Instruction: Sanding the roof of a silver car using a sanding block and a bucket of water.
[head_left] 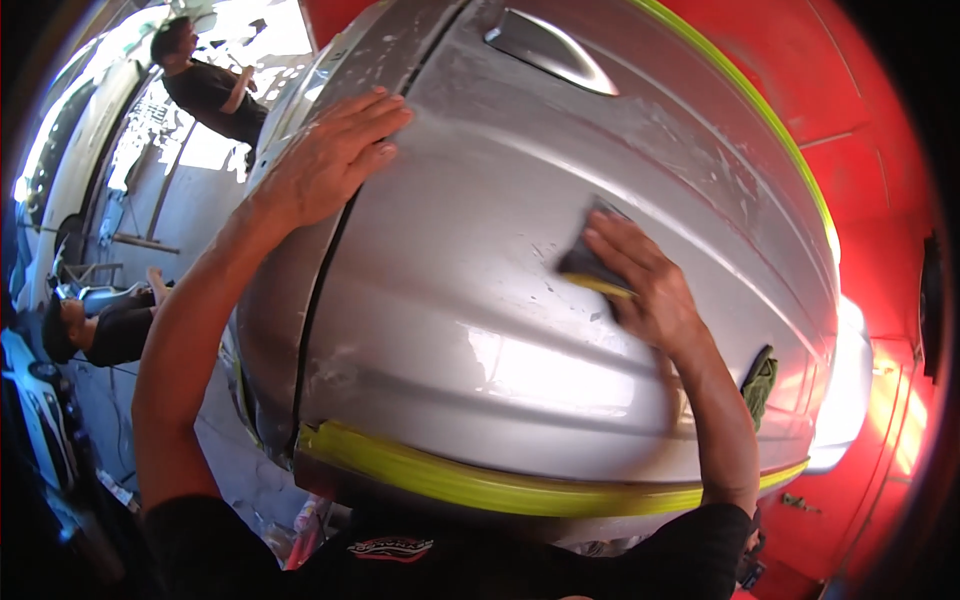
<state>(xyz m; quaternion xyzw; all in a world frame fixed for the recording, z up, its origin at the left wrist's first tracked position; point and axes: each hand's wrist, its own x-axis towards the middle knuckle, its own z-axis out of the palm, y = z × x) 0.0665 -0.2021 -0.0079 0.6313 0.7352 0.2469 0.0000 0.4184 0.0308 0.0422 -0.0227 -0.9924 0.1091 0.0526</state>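
A silver car body panel [440,250] fills the middle, with scuffs and pale smears on its surface. My left hand [345,150] lies on its upper left part, across a dark seam; the fingers are stretched out and hold nothing. In my right hand [650,285] is a dark sanding pad [590,262] with a yellow edge, pressed to the panel right of centre. Hand and pad are slightly blurred, and the fingers partly cover the pad. Small dark specks lie on the paint just left of it.
Yellow-green masking tape [450,482] runs along the near edge, and another strip [760,105] follows the far right edge. A dark green cloth [760,385] hangs at the right. At the upper left stands a person [205,90]; another person [115,335] is lower down. Behind is a red wall [870,190].
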